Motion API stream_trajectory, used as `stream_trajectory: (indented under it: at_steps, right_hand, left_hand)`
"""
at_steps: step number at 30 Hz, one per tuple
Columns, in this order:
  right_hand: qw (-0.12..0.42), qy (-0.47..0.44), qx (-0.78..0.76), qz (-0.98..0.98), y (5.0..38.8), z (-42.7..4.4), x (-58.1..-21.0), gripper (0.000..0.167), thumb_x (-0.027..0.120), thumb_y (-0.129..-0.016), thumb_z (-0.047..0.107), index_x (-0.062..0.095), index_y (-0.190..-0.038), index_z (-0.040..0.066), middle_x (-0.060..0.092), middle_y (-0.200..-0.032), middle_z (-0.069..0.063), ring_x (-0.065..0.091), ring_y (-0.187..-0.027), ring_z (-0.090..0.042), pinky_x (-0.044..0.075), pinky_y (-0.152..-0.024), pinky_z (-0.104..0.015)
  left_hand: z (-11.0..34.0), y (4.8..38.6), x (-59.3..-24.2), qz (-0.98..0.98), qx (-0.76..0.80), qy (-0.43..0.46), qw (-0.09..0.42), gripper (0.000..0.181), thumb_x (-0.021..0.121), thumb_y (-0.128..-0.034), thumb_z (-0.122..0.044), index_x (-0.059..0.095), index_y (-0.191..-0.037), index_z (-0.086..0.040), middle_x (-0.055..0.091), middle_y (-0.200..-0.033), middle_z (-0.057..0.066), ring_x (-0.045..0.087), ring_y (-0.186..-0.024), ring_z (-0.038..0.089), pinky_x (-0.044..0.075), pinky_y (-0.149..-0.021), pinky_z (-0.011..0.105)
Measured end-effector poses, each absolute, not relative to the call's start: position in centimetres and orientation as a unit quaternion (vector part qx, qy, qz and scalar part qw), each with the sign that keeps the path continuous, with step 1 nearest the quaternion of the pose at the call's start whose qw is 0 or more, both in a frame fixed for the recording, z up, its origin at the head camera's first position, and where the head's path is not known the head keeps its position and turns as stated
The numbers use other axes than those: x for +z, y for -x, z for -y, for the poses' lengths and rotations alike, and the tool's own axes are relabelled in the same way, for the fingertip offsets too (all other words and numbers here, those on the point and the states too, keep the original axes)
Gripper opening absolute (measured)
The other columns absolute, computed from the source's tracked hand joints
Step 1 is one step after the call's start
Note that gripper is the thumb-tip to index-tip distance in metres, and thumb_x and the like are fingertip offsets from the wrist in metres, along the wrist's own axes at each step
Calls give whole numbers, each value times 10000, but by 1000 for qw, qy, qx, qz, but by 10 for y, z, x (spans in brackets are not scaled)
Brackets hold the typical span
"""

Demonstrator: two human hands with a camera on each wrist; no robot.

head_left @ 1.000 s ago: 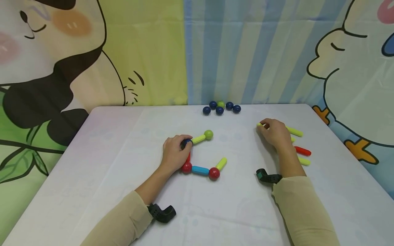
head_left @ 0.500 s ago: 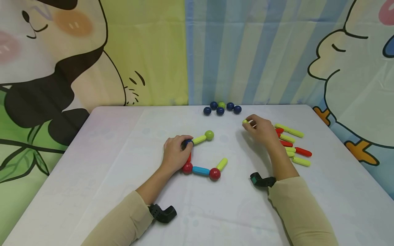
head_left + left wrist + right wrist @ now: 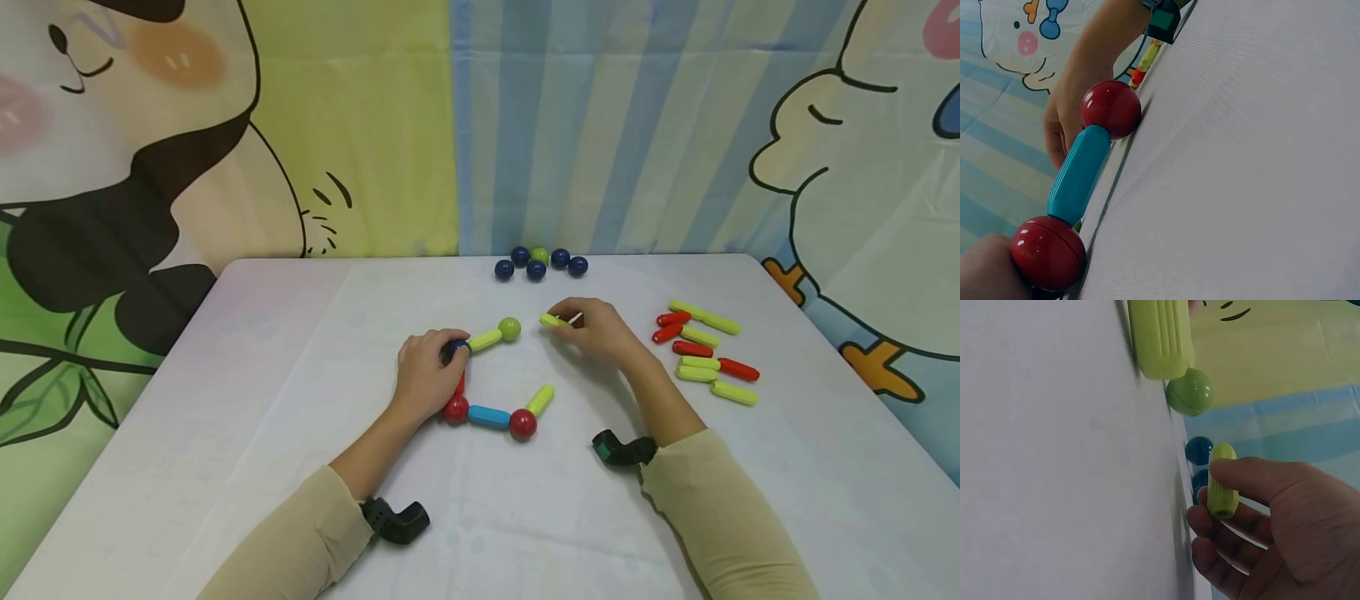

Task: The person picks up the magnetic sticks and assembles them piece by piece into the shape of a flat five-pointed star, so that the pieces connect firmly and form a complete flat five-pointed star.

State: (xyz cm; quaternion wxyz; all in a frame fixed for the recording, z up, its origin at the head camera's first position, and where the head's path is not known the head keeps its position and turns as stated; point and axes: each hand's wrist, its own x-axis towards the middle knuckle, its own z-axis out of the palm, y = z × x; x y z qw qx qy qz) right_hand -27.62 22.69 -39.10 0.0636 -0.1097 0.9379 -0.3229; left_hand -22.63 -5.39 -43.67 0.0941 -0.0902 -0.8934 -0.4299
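Note:
My left hand [image 3: 426, 373] grips the dark blue ball [image 3: 455, 348] at one corner of a chain of balls and sticks. From that ball a yellow-green stick [image 3: 484, 340] leads to a green ball [image 3: 509, 328]. Toward me, a partly hidden red stick [image 3: 460, 385] joins a red ball [image 3: 455, 409], then a blue stick [image 3: 489, 417], a second red ball [image 3: 522, 424] and another yellow-green stick [image 3: 541, 400] with a free end. Between thumb and fingers my right hand [image 3: 600, 332] pinches a loose yellow-green stick [image 3: 1223, 487], held just right of the green ball.
Several loose red and yellow-green sticks [image 3: 697, 374] lie at the right of the white table [image 3: 300, 350]. Along its back edge sit several dark blue balls [image 3: 536, 270] and one green ball [image 3: 538, 255]. A cartoon-printed cloth [image 3: 375, 125] hangs behind.
My right hand has carried the yellow-green stick leftward from the loose sticks toward the green ball, uncovering the pile. My left hand has stayed on the blue ball.

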Motion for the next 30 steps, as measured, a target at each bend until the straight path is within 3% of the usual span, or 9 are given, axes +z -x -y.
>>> stream_trajectory:
  at_steps: [19, 26, 30]
  right_hand:
    - [73, 142, -299, -941, 269, -204, -393, 256, 671, -988, 176, 716, -1233, 115, 706, -1193, -111, 616, -995, -269, 517, -887, -403]
    - [83, 141, -264, -951, 268, -205, -385, 328, 665, -997, 215, 663, -1301, 93, 663, -1216, -152, 612, -1044, -307, 530, -908, -439]
    - [78, 126, -248, -957, 266, -203, -377, 358, 657, -1003, 256, 614, -1306, 71, 641, -1168, -166, 587, -998, -307, 521, -845, -417]
  left_hand:
    - [54, 226, -437, 894, -429, 89, 94, 308, 594, -993, -234, 720, -1253, -126, 721, -1224, 97, 596, -1176, 287, 276, -1183, 509]
    - [54, 226, -437, 892, -431, 93, 96, 303, 594, -993, -225, 723, -1247, -124, 723, -1218, 100, 601, -1178, 290, 258, -1202, 518]
    - [54, 226, -437, 892, -433, 90, 95, 301, 594, -993, -229, 723, -1245, -126, 720, -1219, 100, 594, -1177, 293, 252, -1210, 510]
